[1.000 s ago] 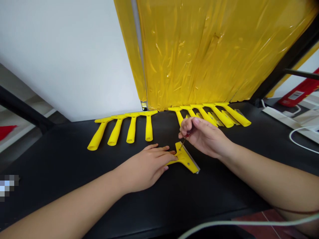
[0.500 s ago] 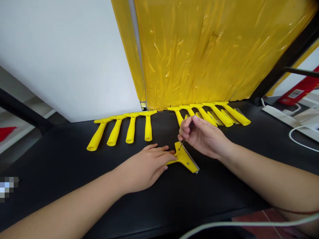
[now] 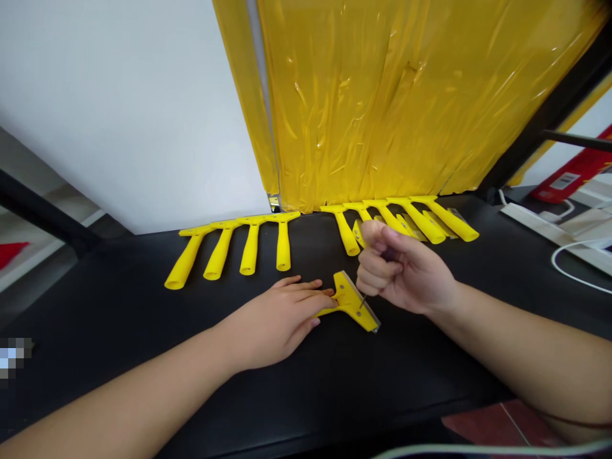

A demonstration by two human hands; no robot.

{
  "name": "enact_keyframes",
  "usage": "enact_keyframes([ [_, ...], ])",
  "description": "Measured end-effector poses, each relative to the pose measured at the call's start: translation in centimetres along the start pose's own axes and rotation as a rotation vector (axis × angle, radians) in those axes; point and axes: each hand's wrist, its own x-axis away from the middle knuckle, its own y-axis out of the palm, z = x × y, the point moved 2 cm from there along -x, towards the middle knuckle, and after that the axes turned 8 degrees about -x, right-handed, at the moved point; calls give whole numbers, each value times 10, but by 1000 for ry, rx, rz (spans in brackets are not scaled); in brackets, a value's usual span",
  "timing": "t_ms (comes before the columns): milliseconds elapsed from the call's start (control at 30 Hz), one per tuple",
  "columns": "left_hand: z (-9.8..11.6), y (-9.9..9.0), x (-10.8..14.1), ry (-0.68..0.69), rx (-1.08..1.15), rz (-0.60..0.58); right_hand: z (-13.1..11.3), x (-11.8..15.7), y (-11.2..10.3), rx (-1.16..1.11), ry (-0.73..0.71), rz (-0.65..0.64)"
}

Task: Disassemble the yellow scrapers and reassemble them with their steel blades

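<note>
At the far left, a red object (image 3: 9, 253) lies beyond the edge of the black tabletop (image 3: 119, 319), and a white wall (image 3: 119, 108) rises behind it. Along the far edge, four yellow T-shaped scraper handles (image 3: 249, 250) lie side by side with their stems pointing near.

The left hand (image 3: 272, 322) lies open and flat, palm down, its fingers resting on the stem of a yellow scraper (image 3: 347, 303). This scraper sits near the middle of the table, with its metal blade (image 3: 367, 311) along the right side of its head. The right hand (image 3: 404, 271) is curled narrow around a thin screwdriver (image 3: 363, 299), whose grip is mostly hidden by the fingers; its tip meets the scraper's head. The step in hand looks like turning a fastener there, which calls for the left hand's steady pressure and the tip staying seated.

Beyond the right hand lies a second row of yellow handles (image 3: 421, 223), below yellow plastic sheeting (image 3: 382, 95). At the far right are a white power strip (image 3: 540, 223) and a red box (image 3: 574, 172).
</note>
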Motion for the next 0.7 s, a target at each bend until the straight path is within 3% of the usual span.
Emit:
enact_keyframes([
  [333,-1,2,0,-3,-20,-12,10,2,3,1,31,-71],
  [700,-2,2,0,-3,-42,-29,13,2,4,22,-27,-99],
])
